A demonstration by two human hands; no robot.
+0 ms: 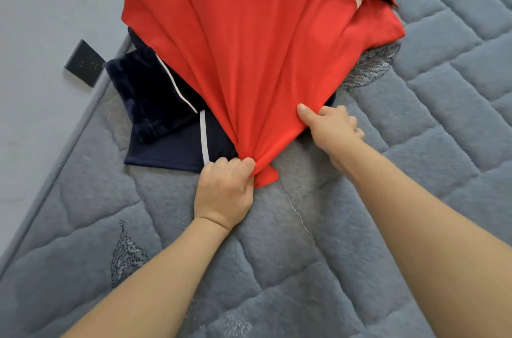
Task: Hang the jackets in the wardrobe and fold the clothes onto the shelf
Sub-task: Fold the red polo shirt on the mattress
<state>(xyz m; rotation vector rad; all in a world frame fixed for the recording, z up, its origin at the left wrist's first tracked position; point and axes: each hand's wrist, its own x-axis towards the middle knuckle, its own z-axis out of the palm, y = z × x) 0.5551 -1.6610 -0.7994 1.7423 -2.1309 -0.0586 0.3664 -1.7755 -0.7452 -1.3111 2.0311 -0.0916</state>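
Early stage. Red shirt (249,46) unfolded, draped over navy clothes (166,127) on bed (277,268). Left hand (224,193) grip bunches hem corner; right hand (332,127) pinches hem edge. Wardrobe, shelf out of view; folding, probably hanging, all remain.

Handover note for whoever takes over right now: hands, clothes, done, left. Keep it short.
Left hand: grips the bunched near edge of the red shirt.
Right hand: grips the same edge further right, thumb on top of the fabric.
Red shirt: pulled taut toward the person, its far part lying over a navy garment with white stripes; both are on the grey quilted bed.
Done: nothing folded in view.
Left: spread and fold the red shirt, then the navy garment, and move them to the shelf. Wardrobe, shelf and jackets are out of view.
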